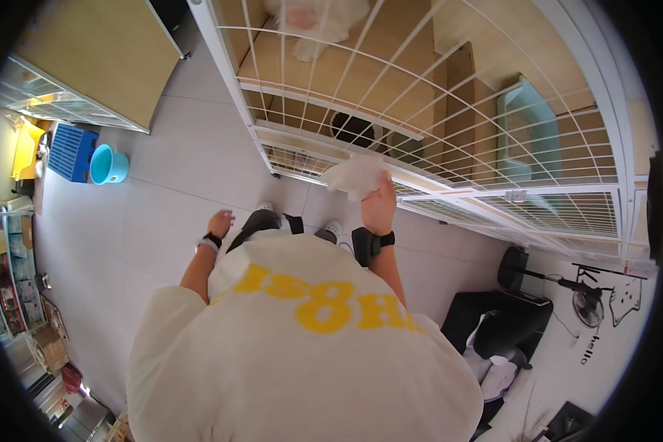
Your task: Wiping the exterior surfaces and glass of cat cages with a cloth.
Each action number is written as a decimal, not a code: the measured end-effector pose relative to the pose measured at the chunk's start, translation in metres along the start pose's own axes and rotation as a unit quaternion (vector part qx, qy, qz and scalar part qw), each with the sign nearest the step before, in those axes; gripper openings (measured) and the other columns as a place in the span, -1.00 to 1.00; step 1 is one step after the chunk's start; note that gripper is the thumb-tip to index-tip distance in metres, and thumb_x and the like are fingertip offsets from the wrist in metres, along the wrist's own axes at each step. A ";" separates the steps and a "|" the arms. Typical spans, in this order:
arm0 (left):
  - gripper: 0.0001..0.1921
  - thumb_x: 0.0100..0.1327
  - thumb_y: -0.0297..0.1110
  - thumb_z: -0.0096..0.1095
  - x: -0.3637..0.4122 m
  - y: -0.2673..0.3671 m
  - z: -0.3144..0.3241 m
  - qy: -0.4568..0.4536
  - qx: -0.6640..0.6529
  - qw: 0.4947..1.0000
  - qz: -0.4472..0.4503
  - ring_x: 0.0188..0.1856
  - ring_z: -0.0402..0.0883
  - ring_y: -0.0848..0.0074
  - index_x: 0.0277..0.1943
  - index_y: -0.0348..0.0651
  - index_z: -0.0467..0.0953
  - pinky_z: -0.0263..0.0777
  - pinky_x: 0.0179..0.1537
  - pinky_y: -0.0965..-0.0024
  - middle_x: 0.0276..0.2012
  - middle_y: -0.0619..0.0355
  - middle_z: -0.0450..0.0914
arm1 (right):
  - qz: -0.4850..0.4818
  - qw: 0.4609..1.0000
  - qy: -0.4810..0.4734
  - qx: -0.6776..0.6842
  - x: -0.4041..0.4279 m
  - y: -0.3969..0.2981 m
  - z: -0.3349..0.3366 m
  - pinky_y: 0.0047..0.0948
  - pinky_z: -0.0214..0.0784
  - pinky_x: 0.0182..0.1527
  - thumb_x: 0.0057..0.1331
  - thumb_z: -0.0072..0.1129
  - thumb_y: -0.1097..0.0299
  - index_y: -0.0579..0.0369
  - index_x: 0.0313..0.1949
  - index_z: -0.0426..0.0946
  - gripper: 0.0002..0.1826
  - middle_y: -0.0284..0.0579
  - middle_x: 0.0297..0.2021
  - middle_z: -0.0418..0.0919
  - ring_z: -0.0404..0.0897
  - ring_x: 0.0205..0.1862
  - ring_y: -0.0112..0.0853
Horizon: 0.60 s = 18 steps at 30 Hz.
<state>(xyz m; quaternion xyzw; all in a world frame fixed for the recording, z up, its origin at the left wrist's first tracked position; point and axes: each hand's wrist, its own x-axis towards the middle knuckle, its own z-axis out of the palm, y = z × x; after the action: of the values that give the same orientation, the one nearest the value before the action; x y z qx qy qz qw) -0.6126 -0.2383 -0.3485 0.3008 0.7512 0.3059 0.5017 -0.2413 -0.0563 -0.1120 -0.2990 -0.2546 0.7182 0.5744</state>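
Note:
My right hand (380, 203) grips a thin white tissue or cloth (356, 175) beside the white wire door (414, 185) of a large pet cage. My left hand (221, 222) hangs low over the floor, its fingers apart and holding nothing. Behind the wire, a white long-haired animal (320, 22) is on a wooden shelf at the top. Lower in the cage are a dark round opening or bowl (355, 130) and, at the right, a light teal litter tray (530, 132).
A turquoise bucket (109, 166) stands by a blue plastic crate (70, 153) at the left, near a yellow container (27, 148). A wooden-sided cage (99, 55) is at the upper left. A black armchair (497, 326) and a fan (588, 308) are at the lower right.

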 end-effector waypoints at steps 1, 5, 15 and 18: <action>-0.69 0.19 -0.27 -0.11 -0.002 0.042 -0.004 0.003 0.096 0.994 0.056 -0.32 0.60 0.35 -0.11 -0.26 0.47 0.45 -0.24 0.35 -0.30 0.02 0.61 | -0.005 1.000 0.010 -0.006 -0.002 0.000 0.001 -0.32 0.25 0.05 0.37 -0.27 0.29 0.28 -0.02 0.33 -0.66 -0.11 -0.09 0.46 0.42 0.00 -0.28; -0.72 0.15 -0.28 -0.06 0.013 0.074 -0.028 -0.021 0.182 0.973 0.137 -0.27 0.58 0.22 -0.17 -0.20 0.50 0.43 -0.21 0.29 -0.35 -0.03 0.60 | -0.032 0.996 0.077 -0.021 -0.007 0.003 0.030 -0.36 0.23 0.07 0.38 -0.29 0.28 0.28 -0.03 0.34 -0.65 -0.10 -0.07 0.45 0.40 0.02 -0.30; -0.68 0.11 -0.15 -0.07 0.061 -0.073 -0.051 -0.292 0.344 0.892 0.019 -0.03 0.48 0.17 -0.22 -0.09 0.58 0.33 -0.02 0.19 -0.17 -0.06 0.56 | -0.085 0.827 0.175 -0.527 -0.019 0.023 0.062 -0.36 0.21 0.02 0.33 -0.19 0.42 0.38 0.03 0.27 -0.66 0.16 -0.09 0.41 0.40 -0.06 -0.11; -0.69 0.08 -0.19 -0.07 0.068 -0.034 -0.046 -0.258 0.420 0.868 0.053 -0.11 0.51 0.12 -0.26 -0.15 0.58 0.37 -0.09 0.17 -0.20 -0.09 0.56 | -0.093 0.772 0.179 -0.603 -0.012 0.023 0.071 -0.46 0.21 -0.03 0.37 -0.24 0.31 0.34 0.00 0.31 -0.64 -0.03 -0.12 0.44 0.39 -0.13 -0.34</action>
<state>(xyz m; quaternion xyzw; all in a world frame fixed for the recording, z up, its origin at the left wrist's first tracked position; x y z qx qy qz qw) -0.6824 -0.2160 -0.3990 0.5907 0.6357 -0.1009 0.4866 -0.3062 -0.0746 -0.0776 -0.6816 -0.5547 0.2940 0.3758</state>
